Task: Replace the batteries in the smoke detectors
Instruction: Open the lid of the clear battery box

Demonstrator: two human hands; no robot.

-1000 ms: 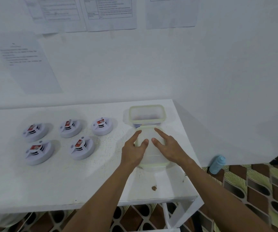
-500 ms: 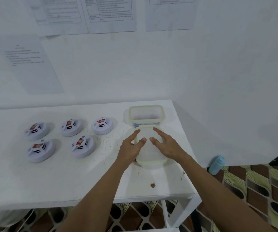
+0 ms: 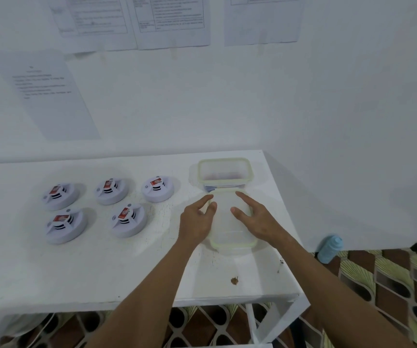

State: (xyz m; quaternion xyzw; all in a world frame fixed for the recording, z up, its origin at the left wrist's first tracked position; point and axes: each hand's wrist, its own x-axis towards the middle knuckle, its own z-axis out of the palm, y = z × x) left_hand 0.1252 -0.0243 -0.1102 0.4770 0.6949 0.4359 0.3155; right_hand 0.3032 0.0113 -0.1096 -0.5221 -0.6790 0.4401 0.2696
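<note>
Early stage, by the look of it: no detector opened yet. Five smoke detectors [image 3: 128, 220] are set out on the worktop [image 3: 102, 272], well off to the outer side of the left hand [image 3: 197, 222]; all are closed, white, round, each with a red label on top. The lid [image 3: 230, 237] is lying flat under both hands. Left hand and right hand [image 3: 255, 219] are rested on it, fingers loosely spread, nothing gripped. The open container [image 3: 223, 172] is just beyond the fingertips; its contents can't be told.

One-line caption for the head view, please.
Both hands rest on a clear lid beside five smoke detectors.
</note>
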